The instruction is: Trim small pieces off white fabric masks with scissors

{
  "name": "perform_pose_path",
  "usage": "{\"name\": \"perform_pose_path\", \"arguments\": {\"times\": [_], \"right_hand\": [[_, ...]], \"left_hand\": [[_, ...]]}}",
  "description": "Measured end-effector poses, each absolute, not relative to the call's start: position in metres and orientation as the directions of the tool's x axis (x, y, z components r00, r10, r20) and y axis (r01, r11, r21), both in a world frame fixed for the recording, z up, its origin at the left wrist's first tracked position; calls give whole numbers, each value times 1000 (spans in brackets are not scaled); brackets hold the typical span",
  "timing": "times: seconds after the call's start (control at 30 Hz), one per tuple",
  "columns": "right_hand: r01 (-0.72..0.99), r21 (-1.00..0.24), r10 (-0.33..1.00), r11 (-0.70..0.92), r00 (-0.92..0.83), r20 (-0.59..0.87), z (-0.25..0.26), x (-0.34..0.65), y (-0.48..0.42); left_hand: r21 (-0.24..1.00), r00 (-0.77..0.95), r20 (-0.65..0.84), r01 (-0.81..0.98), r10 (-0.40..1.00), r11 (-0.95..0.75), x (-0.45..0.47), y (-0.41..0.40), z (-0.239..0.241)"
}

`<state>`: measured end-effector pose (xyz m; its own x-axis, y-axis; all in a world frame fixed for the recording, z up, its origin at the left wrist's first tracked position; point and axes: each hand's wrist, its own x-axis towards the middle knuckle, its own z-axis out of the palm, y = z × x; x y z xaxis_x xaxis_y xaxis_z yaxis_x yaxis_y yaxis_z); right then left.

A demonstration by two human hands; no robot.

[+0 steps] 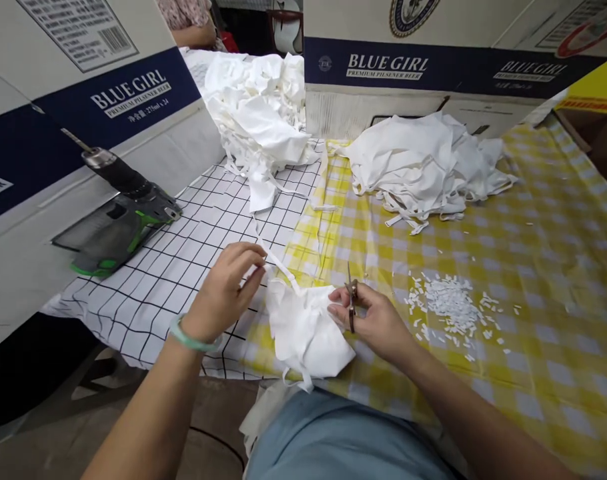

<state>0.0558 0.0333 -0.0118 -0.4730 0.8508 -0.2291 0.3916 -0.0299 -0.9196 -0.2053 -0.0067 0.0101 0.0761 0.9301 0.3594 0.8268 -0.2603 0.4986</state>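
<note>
A white cloth piece (311, 333) with narrow straps lies at the front edge of the table. My left hand (231, 283), wearing a pale green bangle (193, 337), is closed in a pinch at the cloth's upper left corner, beside a strap (281, 265) that runs up and away. A small pair of scissors (352, 303) sits in my right hand (378, 320), blades pointing up. The right thumb and forefinger also meet at the cloth's right edge. Whether the scissor blades are parted is hard to see.
White strapped cloths form a pile (423, 160) at the right and another pile (261, 100) at the back. Small white scraps (451, 303) lie on the yellow checked tablecloth (543, 280). A power drill (128, 193) stands at left by a carton (183, 127). Another carton (463, 73) stands behind. A person's arm (196, 33) shows beyond.
</note>
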Motion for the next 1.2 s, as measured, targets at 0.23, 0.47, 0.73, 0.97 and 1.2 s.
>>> {"name": "perform_pose_path", "arguments": {"times": [0.23,0.47,0.73,0.97,1.2], "right_hand": [[378,-879,712,292,-699,-64,-18,20,57],[325,-939,841,110,-534,-87,-9,52,63],[397,-905,945,154,-327,18,-5,69,64],[155,-941,742,302,-657,130,-26,23,57],[-131,-971,812,199,-533,238,-5,23,67]], "left_hand": [[895,-490,360,421,794,-146,-205,-54,23],[978,-693,195,187,694,-88,-220,-58,27],[993,-461,-95,-106,882,51,-208,-54,27],[904,27,92,-422,995,-72,-210,-78,35],[572,636,-147,-571,758,589,-154,-59,11]]}}
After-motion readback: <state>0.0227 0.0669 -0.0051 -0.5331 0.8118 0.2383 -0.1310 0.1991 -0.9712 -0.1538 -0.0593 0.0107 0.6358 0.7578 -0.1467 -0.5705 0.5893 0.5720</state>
